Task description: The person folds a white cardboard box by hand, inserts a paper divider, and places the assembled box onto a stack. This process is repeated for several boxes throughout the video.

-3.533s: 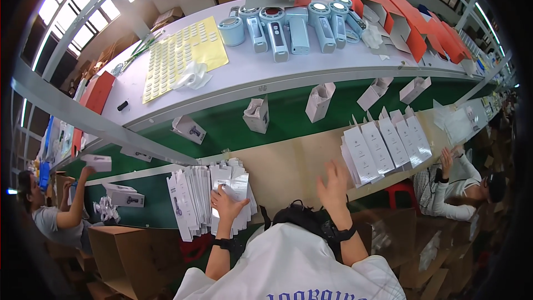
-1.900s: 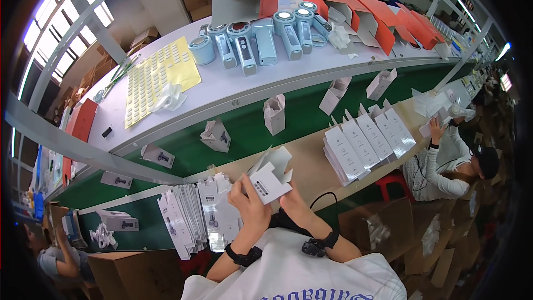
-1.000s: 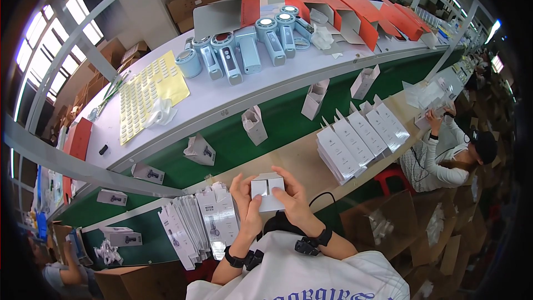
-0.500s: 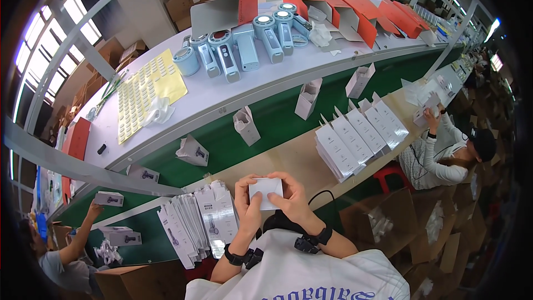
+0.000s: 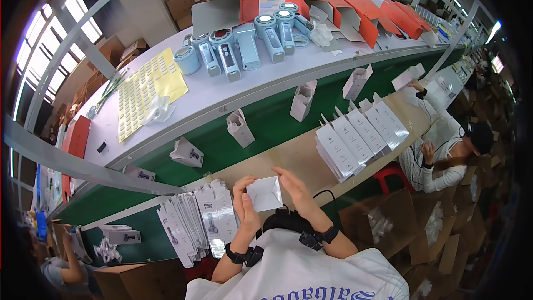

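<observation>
A small white carton [image 5: 264,193] is upright in front of my body, and I look into its pale, bare inside. My left hand [image 5: 246,203] grips its left side, thumb near the front edge. Along the opposite side, my right hand [image 5: 297,193] has its fingers stretched out flat; whether the palm touches the carton I cannot tell. Close to my left forearm, a row of flattened printed cartons [image 5: 222,214] leans together. More folded white cartons [image 5: 338,144] stand to the right on the tan work ledge [image 5: 297,162].
On the green belt [image 5: 266,119] several open cartons [image 5: 240,128] stand apart. Beyond it, a white shelf [image 5: 222,97] carries light-blue handheld devices [image 5: 247,47], a yellow sticker sheet [image 5: 152,91] and red boxes [image 5: 355,14]. Co-workers sit at right [image 5: 444,150] and left [image 5: 64,269].
My right fingers have lifted off and straightened, and the carton's end now shows open. Cartons on the belt have shifted left. The right co-worker holds a carton out over the belt; the left one has drawn one in.
</observation>
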Available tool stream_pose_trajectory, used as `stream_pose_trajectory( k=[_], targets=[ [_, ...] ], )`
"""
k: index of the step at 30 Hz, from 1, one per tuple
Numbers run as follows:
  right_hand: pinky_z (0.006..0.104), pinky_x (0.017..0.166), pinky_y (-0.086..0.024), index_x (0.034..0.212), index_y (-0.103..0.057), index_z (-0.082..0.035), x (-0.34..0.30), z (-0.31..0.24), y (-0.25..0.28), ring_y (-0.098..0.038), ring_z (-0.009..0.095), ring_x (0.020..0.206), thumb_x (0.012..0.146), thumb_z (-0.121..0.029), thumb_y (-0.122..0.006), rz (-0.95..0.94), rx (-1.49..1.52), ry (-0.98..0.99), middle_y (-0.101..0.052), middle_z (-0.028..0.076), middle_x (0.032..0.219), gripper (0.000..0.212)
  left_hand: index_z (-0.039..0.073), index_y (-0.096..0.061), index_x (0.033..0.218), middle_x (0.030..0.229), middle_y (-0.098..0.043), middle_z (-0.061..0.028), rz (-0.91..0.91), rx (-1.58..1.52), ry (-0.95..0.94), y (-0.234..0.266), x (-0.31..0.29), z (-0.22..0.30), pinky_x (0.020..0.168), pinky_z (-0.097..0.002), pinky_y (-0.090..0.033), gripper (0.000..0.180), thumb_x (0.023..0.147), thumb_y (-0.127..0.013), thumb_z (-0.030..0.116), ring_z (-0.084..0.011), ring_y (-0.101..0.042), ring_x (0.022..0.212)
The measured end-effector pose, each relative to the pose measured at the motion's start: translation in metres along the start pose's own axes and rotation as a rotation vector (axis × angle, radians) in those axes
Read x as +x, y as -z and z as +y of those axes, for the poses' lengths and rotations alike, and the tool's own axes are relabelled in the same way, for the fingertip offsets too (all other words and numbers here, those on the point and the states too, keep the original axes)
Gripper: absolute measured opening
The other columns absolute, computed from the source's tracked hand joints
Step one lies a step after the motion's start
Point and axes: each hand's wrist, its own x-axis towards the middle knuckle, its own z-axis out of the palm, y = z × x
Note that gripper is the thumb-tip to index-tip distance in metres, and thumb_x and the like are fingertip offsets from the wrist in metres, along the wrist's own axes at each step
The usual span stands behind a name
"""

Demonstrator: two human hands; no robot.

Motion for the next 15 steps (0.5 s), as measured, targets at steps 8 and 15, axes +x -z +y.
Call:
stream_pose_trajectory(
  k=[8, 15],
  targets=[
    [0.0404, 0.085, -0.049, 0.128, -0.051, -0.002, 0.020, 0.011, 0.057, -0.049, 0.027, 0.119, 0.083, -0.028, -0.063, -0.203, -0.195, -0.331, -0.052, 0.014, 0.126, 0.053, -0.004, -0.035, 0.130, 0.134, -0.040, -0.0235, -0.257, 0.262, -0.165, 0.007, -0.016, -0.021, 0.108, -0.0492, -0.020, 0.065, 0.088, -0.054, 0.042, -0.0394, -0.035, 0.126],
    [0.0453, 0.089, -0.044, 0.123, -0.052, -0.009, 0.010, 0.093, 0.166, -0.044, 0.039, 0.114, 0.067, -0.018, -0.069, 0.036, -1.446, 0.138, -0.038, 0.023, 0.132, 0.059, -0.004, -0.028, 0.135, 0.146, -0.010, -0.0359, -0.088, 1.428, 0.820, 0.168, -0.071, -0.140, 0.106, -0.0598, -0.018, 0.099, 0.067, -0.076, 0.050, -0.0466, -0.012, 0.137]
  ],
)
